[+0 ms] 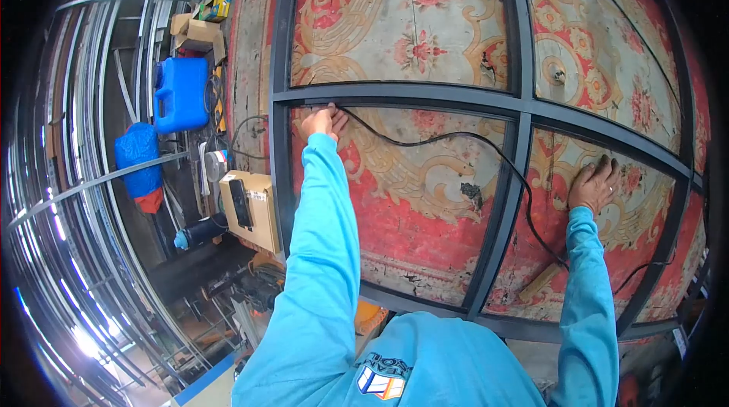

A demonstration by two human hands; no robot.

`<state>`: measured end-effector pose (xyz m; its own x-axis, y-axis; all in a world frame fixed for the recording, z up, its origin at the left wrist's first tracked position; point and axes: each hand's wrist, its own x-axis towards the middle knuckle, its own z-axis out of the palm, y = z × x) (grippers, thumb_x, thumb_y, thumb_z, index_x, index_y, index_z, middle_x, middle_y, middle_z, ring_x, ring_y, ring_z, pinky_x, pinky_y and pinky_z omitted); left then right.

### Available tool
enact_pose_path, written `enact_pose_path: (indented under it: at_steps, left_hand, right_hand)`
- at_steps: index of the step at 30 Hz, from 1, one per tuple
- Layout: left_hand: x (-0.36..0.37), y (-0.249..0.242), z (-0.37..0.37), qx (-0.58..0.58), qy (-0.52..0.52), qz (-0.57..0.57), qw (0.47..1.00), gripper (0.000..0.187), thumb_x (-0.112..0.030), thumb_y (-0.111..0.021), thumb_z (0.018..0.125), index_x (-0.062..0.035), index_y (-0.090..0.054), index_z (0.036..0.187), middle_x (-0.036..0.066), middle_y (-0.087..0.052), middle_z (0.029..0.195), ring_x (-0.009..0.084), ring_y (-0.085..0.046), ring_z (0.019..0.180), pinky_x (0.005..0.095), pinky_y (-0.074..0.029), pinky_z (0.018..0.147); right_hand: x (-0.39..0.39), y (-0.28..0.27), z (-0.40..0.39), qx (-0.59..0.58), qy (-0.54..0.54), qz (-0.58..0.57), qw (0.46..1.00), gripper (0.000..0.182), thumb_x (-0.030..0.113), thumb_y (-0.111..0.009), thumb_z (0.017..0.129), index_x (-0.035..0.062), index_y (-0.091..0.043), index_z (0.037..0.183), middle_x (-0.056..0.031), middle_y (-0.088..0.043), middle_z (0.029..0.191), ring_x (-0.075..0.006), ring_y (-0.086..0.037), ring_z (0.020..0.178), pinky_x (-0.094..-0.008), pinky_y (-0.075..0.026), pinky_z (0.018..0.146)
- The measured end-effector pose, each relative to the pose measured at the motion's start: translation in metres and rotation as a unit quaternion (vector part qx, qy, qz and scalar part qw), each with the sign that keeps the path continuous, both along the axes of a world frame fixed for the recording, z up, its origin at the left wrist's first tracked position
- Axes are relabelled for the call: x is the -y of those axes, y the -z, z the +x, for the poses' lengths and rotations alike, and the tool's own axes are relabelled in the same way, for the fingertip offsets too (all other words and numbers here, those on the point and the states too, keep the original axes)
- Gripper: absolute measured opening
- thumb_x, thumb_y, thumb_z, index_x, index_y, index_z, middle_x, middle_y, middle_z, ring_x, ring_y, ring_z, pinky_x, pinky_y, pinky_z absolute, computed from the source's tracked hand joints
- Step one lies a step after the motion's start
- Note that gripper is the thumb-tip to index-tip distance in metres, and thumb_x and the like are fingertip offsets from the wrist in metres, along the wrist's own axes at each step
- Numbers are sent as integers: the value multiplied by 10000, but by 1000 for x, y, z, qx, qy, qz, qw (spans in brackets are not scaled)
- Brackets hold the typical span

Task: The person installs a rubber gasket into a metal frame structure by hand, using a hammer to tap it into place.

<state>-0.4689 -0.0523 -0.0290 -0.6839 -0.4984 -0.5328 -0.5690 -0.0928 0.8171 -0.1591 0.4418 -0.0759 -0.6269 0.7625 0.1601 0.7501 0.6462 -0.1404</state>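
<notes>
A dark grey metal frame [410, 93] with crossbars lies over a worn red and cream floral-patterned surface [425, 255]. At an inner corner of the frame, the fingers of my left hand [325, 121] close around a black cable [456, 136]. From there the cable curves across a crossbar and passes by my right forearm. My right hand [593, 184] rests on the patterned surface inside another opening of the frame, fingers stretched out and holding nothing. The cable's end near my left fingers is hidden.
To the left stand a blue jerrycan [182, 94], a cardboard box [258, 211] with a black phone-like object [241, 203] on it, and a blue plastic bag [138, 162]. Long metal profiles [83, 103] fill the far left. A wooden strip [538, 283] lies near my right forearm.
</notes>
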Motion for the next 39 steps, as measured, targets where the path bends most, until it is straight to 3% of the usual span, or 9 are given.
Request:
enact_pose_path:
  at_steps: [2, 6, 7, 12, 15, 30, 36, 38, 39]
  left_hand:
    - [5, 3, -3, 6, -32, 41, 999, 172, 3, -661, 853, 69, -609, 1003, 189, -634, 974, 308, -656, 908, 458, -600, 818]
    - [-11, -12, -7, 33, -35, -43, 998, 179, -7, -645, 861, 82, -605, 1011, 177, -638, 956, 297, -663, 861, 426, -619, 742]
    - [-22, -21, -4, 20, -45, -62, 997, 169, 59, -560, 866, 89, -598, 1028, 187, -641, 943, 291, -674, 796, 406, -635, 670]
    - [-20, -1, -4, 31, -19, 7, 999, 211, 53, -579, 869, 23, -599, 1076, 162, -624, 988, 282, -643, 795, 434, -633, 715]
    - [-12, 9, -8, 7, -71, 40, 997, 216, 60, -566, 866, 32, -596, 1078, 158, -625, 1022, 298, -651, 819, 420, -635, 717]
    - [-52, -18, 4, 21, -45, -44, 998, 210, 34, -496, 924, 42, -567, 1121, 171, -625, 1031, 286, -660, 846, 424, -631, 747]
    - [-41, 15, -1, 48, -32, 47, 997, 195, 52, -539, 895, 22, -590, 1081, 164, -633, 1002, 279, -658, 824, 433, -632, 750]
    - [-48, 2, 0, 16, -67, 22, 997, 210, 111, -498, 849, 75, -575, 1040, 187, -623, 1012, 287, -664, 766, 438, -636, 645]
    - [-41, 8, -4, 26, -72, 29, 997, 251, 96, -505, 865, 33, -568, 1099, 181, -626, 1040, 280, -664, 746, 421, -633, 612]
  right_hand:
    - [1, 1, 0, 0, -9, -9, 1000, 536, 351, -449, 948, 113, -433, 1427, -154, -360, 1503, -363, -275, 1412, -536, -214, 1139]
    - [1, 4, 2, -5, -10, -4, 1000, 537, 344, -448, 946, 107, -429, 1428, -155, -351, 1511, -359, -273, 1416, -531, -208, 1142]
    - [1, 4, 2, -13, -14, -5, 1000, 537, 341, -447, 947, 106, -428, 1428, -155, -348, 1515, -358, -275, 1416, -532, -207, 1143]
    - [7, -9, -4, 0, 1, -1, 1000, 512, 338, -431, 952, 83, -460, 1395, -154, -372, 1494, -352, -311, 1393, -502, -204, 1146]
    - [6, -9, -4, 3, -8, -3, 1000, 518, 337, -446, 945, 94, -455, 1402, -153, -371, 1495, -356, -302, 1398, -514, -213, 1141]
    - [6, -2, -2, 15, 11, -2, 1000, 530, 358, -445, 952, 121, -436, 1425, -141, -346, 1517, -331, -256, 1431, -526, -167, 1161]
    - [4, -1, -1, 9, 1, 4, 1000, 550, 339, -459, 935, 119, -416, 1437, -147, -349, 1511, -344, -262, 1424, -528, -170, 1159]
    - [4, -1, 0, 13, -2, 4, 1000, 555, 335, -462, 932, 119, -409, 1441, -148, -350, 1510, -347, -261, 1424, -529, -174, 1157]
    - [4, -2, 0, 11, -3, 4, 1000, 558, 335, -460, 932, 118, -406, 1443, -148, -352, 1509, -347, -260, 1425, -529, -177, 1155]
